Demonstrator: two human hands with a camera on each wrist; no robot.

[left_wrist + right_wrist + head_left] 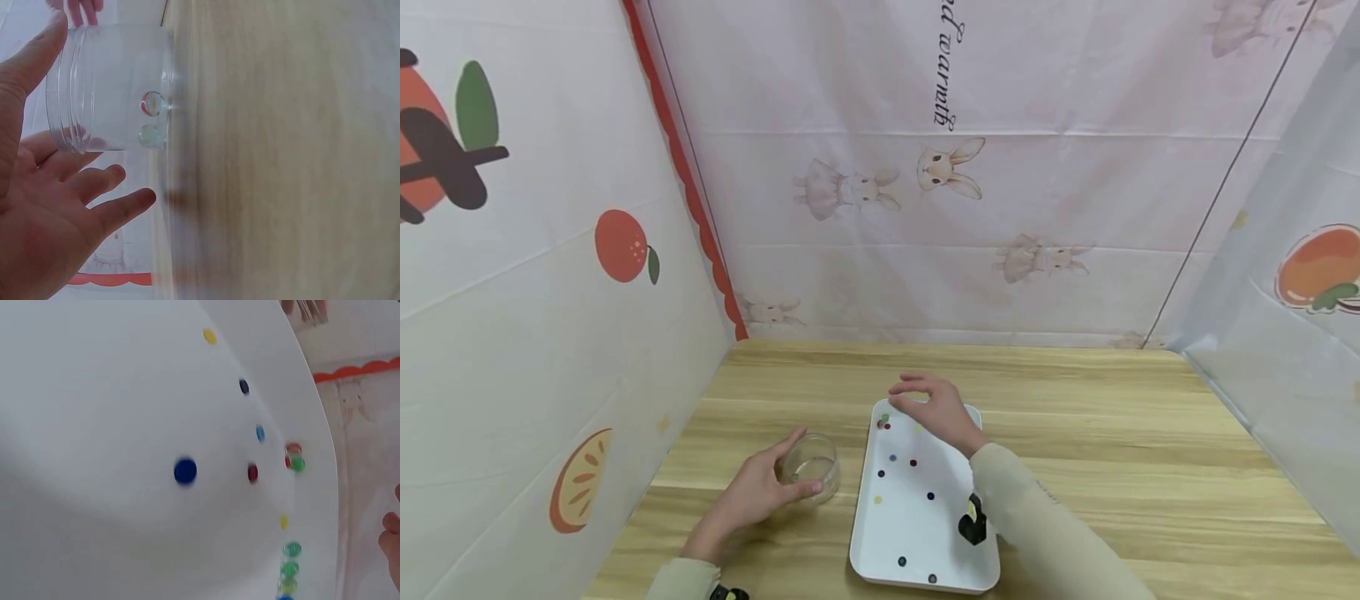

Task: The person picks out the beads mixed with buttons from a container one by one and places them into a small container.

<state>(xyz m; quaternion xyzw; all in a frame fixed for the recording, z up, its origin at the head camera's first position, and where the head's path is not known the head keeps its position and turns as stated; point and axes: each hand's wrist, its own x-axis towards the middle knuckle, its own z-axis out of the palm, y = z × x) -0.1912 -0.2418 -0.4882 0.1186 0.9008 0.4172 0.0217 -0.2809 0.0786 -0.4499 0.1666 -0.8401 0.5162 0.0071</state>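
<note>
A clear plastic jar (811, 468) stands on the table, left of a white tray. My left hand (765, 487) holds it, thumb on the near side and a finger on the far side; the lower fingers are spread loosely in the left wrist view. Two glass marbles lie in the jar, one with a red swirl (152, 104), the other pale green (150, 135). Over the far end of the white tray (895, 533) hovers my right hand (936, 410), fingers loosely bent, nothing visible between them. Several marbles and small coloured pieces lie in the tray, including a dark blue piece (185, 471).
Green marbles (291, 549) line the tray's far wall, and a red and green cluster (295, 457) sits in a corner. The wood-grain table (1105, 450) extends to the right. Printed cloth walls (880, 275) enclose the back and both sides.
</note>
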